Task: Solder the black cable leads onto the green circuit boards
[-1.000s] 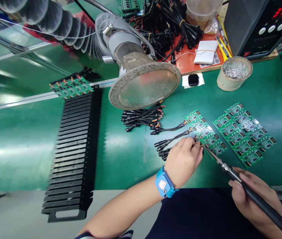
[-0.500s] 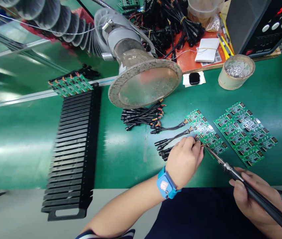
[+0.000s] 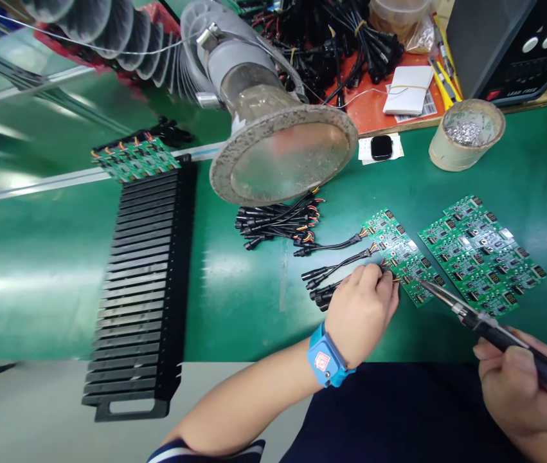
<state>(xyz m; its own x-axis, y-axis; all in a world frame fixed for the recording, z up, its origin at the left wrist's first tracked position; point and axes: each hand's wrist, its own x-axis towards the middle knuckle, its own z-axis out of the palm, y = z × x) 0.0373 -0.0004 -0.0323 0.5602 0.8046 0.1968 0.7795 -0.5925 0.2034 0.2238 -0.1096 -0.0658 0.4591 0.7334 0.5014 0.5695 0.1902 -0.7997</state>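
My left hand (image 3: 360, 310), with a blue wrist strap (image 3: 327, 358), is closed in a pinch on a black cable (image 3: 325, 296) whose coloured wire ends meet the lower left edge of a green circuit board panel (image 3: 398, 247). Its fingertips are partly hidden. Two more cables (image 3: 338, 267) run from the same edge higher up. In my right hand (image 3: 519, 379) is a soldering iron (image 3: 485, 325), held like a pen. The iron's tip points left over the panel's lower part; whether it touches I cannot tell.
More circuit board panels (image 3: 483, 254) lie to the right. Loose cables (image 3: 277, 222) are piled under the fume extractor hood (image 3: 285, 154). A black slotted rack (image 3: 138, 283) stands left. Behind are a tip-cleaning pot (image 3: 468, 135), a smartwatch (image 3: 381, 147) and the soldering station (image 3: 509, 51).
My right hand has drawn the soldering iron to the right, its tip leaving the wire ends by my left fingers. The left hand keeps its place on the cable. The view has shifted slightly.
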